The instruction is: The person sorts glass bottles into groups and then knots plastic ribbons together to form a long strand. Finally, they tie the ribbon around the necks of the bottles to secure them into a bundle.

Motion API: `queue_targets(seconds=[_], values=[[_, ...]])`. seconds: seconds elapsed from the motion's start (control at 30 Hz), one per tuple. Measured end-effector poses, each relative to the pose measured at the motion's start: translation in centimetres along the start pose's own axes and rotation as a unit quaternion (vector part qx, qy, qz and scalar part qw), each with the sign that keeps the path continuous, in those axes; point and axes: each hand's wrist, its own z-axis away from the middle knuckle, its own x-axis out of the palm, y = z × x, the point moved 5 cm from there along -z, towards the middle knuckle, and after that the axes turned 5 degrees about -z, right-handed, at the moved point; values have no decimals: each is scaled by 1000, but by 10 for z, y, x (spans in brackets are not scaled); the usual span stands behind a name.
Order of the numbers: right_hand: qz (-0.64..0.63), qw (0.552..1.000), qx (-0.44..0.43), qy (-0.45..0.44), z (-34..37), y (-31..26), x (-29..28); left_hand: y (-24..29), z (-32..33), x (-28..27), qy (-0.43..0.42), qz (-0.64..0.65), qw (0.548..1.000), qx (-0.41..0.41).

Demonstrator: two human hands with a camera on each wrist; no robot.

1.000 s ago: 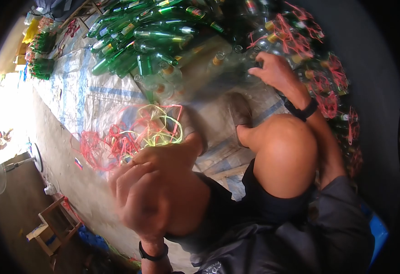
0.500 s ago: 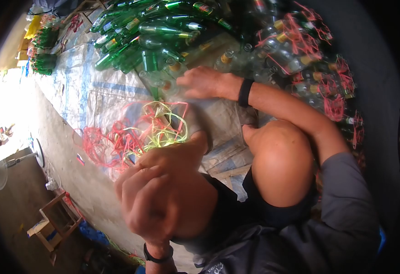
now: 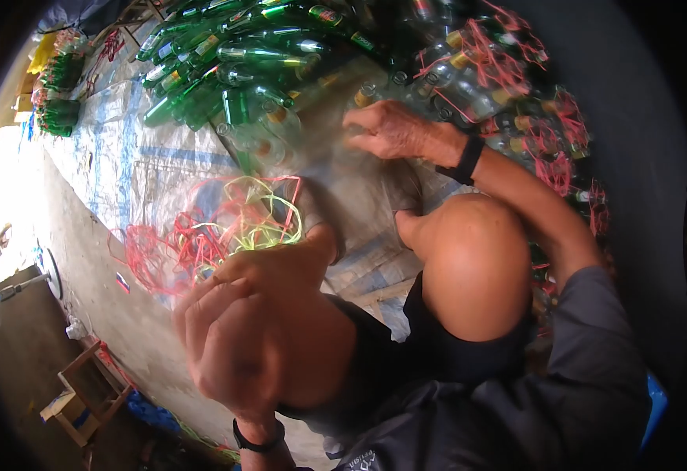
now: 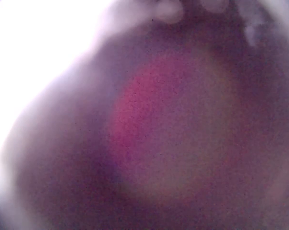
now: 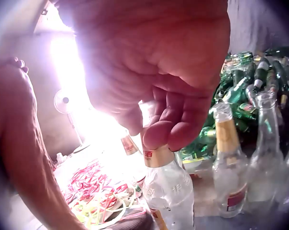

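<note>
Grasping seems the step: the right hand (image 3: 394, 130) pinches a clear, gold-necked glass bottle (image 5: 171, 191); moving it calls for steadiness; the left hand (image 3: 222, 334) lies loosely bent.

In the right wrist view I can read one red character, 酒, on the gold neck label (image 5: 156, 159) of the clear bottle (image 5: 169, 196) that the right fingers (image 5: 183, 136) hold. Raised lettering on its shoulder is illegible to me. White letters on the near dark shirt (image 3: 453, 428) and print on the far green bottles (image 3: 261, 55) defeat me too.
</note>
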Motion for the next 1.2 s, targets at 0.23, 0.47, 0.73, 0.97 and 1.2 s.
queue_targets(seconds=[0.23, 0.47, 0.73, 0.97, 1.2], values=[[51, 995, 81, 14, 39, 25, -28, 4, 0, 3, 11, -17, 1000, 21], [116, 981, 156, 6, 48, 43, -34, 7, -2, 6, -1, -20, 1000, 10], [164, 974, 153, 21, 51, 58, -24, 4, 0, 5, -9, -15, 1000, 2], [182, 965, 186, -2, 47, 55, -29, 2, 1, 2, -9, -20, 1000, 2], [174, 971, 165, 4, 51, 65, -29, -1, 3, 0, 2, -16, 1000, 6]])
